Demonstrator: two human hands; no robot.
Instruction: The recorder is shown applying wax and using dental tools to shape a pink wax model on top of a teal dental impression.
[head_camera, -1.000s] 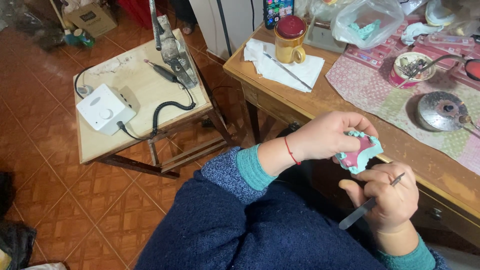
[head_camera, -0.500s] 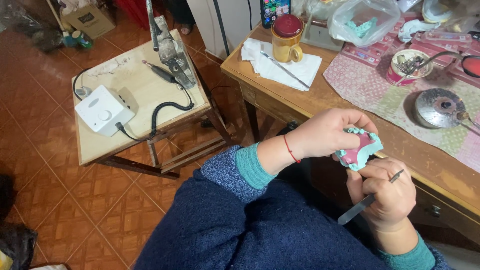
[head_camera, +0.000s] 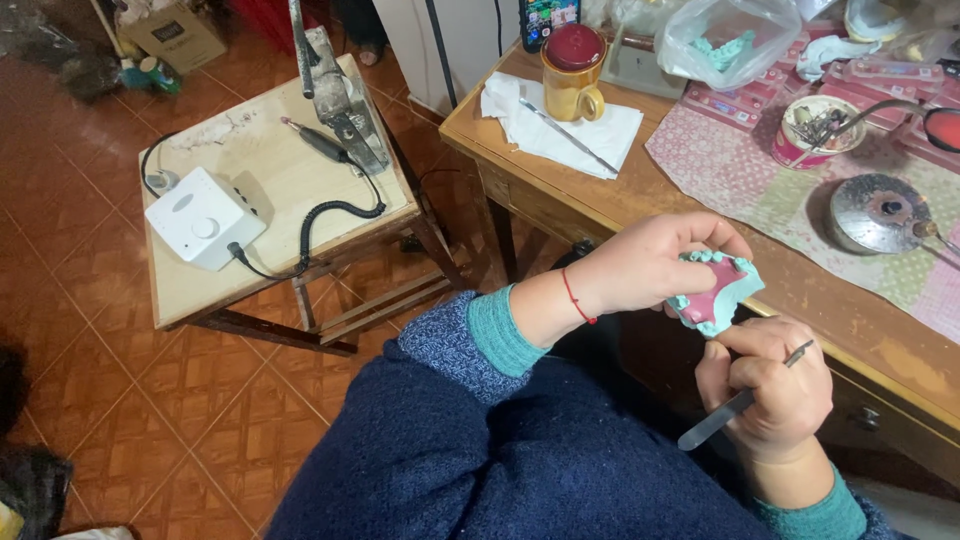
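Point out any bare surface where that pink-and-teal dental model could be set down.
Bare wood on the desk between the white napkin and the patterned mat; also the side table's front, beside the white control box. The desk's back is crowded.

A mug (head_camera: 572, 75) stands on the desk (head_camera: 610, 215), with a side table (head_camera: 275, 190) left of it.

Even, soft indoor light from above — bright on the bench (head_camera: 800, 290) and side table (head_camera: 270, 200), dimmer toward the floor's (head_camera: 120, 420) left corners. Shadows faint; mild sheen on the tiles. Focus sharp throughout — slight wide-angle stretch at edges.
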